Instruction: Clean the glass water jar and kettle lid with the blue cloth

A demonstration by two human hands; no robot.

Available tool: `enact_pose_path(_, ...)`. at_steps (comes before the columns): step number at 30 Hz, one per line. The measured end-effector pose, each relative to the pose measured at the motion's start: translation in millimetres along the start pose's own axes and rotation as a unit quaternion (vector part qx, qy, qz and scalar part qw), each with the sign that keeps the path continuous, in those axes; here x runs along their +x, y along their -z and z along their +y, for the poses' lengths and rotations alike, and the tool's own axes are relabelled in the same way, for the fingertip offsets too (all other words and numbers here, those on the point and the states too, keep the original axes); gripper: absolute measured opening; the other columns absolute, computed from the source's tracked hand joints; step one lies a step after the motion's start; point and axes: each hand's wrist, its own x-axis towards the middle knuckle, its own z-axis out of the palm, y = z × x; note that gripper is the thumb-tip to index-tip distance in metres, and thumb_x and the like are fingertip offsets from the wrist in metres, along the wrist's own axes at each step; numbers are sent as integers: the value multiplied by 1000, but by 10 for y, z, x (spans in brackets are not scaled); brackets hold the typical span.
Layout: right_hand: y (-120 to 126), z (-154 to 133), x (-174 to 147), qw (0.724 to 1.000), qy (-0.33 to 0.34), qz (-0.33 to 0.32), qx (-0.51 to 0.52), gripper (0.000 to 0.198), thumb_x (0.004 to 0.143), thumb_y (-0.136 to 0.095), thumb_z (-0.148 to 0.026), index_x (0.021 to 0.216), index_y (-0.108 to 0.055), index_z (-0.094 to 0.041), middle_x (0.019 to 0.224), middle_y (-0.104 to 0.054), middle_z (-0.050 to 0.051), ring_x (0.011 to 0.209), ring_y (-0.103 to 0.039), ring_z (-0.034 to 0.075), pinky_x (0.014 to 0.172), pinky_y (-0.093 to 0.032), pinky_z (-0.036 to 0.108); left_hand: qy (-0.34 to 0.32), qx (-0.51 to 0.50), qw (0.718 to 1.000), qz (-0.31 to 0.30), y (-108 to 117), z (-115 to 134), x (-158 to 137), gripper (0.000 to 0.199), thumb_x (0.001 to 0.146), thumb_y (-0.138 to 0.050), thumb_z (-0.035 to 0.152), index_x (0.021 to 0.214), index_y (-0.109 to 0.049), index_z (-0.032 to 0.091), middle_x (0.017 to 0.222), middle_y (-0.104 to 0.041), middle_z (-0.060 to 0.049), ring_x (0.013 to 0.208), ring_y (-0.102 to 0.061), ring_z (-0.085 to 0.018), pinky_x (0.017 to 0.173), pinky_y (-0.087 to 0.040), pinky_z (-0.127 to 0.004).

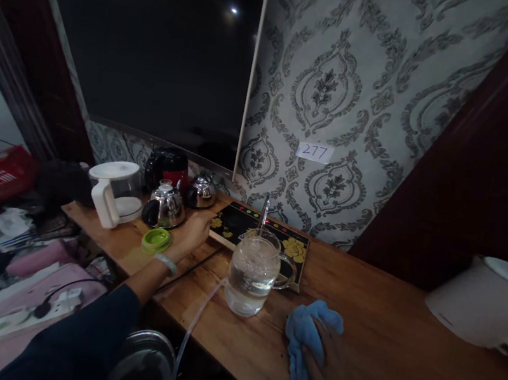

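My left hand (196, 230) is curled at the left edge of a black tea stove (235, 218) with gold flowers and a row of small lights, seeming to grip that edge. Its fingertips are partly hidden. Bunched under my right hand (328, 359) is a blue cloth (312, 327), pressed to the wooden table (379, 338). A glass pitcher (249, 282) with water in it stands between my hands, in front of the stove. A metal spout (265, 211) rises behind the pitcher. From beside it a clear hose (199, 316) runs down over the table edge.
Left of the stove stand a glass jug with white lid (115, 184), silver kettles (165, 205) and a dark red-and-black pot (168, 167). A green lid (156, 240) lies before them. A white kettle (482, 300) is at right; a metal bucket (147, 359) sits below the edge.
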Motion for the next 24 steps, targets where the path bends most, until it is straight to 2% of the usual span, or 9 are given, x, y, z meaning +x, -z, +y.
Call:
enact_pose_path(3, -32, 47, -38, 1000, 13, 8, -16, 50, 91, -48, -49, 134, -56, -24, 142, -56, 10, 132, -51, 33, 109, -41, 56, 6, 72, 994, -77, -102, 131, 345, 49, 88, -43, 10, 131, -65, 21, 114, -73, -8, 105, -63, -22, 95, -49, -31)
enact_pose_path(6, -92, 170, -88, 999, 28, 17, -34, 50, 90, -51, -47, 135, -56, -26, 142, -56, 9, 130, -53, 34, 106, -45, 56, -27, 118, 984, -133, -268, 251, 691, 53, 86, -47, 8, 134, -63, 23, 111, -73, -11, 104, -63, -22, 93, -48, -30)
enact_pose_path(11, -170, 414, -114, 998, 51, 6, -33, 53, 86, -56, -49, 135, -57, -28, 137, -61, 8, 127, -57, 37, 103, -49, 57, -63, 129, 974, -177, -589, 325, 1099, 44, 82, -54, 9, 118, -73, 25, 104, -73, -11, 103, -64, -22, 92, -47, -29)
enact_pose_path(15, -243, 565, -55, 998, 56, 4, -24, 53, 82, -56, -54, 133, -58, -39, 128, -67, 4, 120, -61, 40, 92, -56, 57, -80, 136, 969, -190, -808, 303, 1282, 37, 82, -55, 7, 108, -77, 23, 102, -74, -11, 104, -65, -22, 97, -46, -31)
enact_pose_path(19, -314, 683, -3, 999, 49, -13, -4, 54, 79, -53, -56, 133, -52, -56, 113, -73, -4, 109, -68, 42, 77, -59, 63, -82, 146, 966, -196, -958, 277, 1390, 32, 82, -54, 6, 98, -78, 20, 100, -75, -12, 104, -65, -23, 95, -47, -32)
enact_pose_path(24, -310, 742, -72, 999, 36, -7, -22, 69, 75, -57, -56, 142, -39, -59, 122, -70, -5, 113, -65, 44, 82, -57, 66, -80, 150, 964, -203, -1076, 258, 1459, 26, 84, -55, 8, 90, -77, 18, 101, -75, -13, 105, -65, -24, 93, -47, -33)
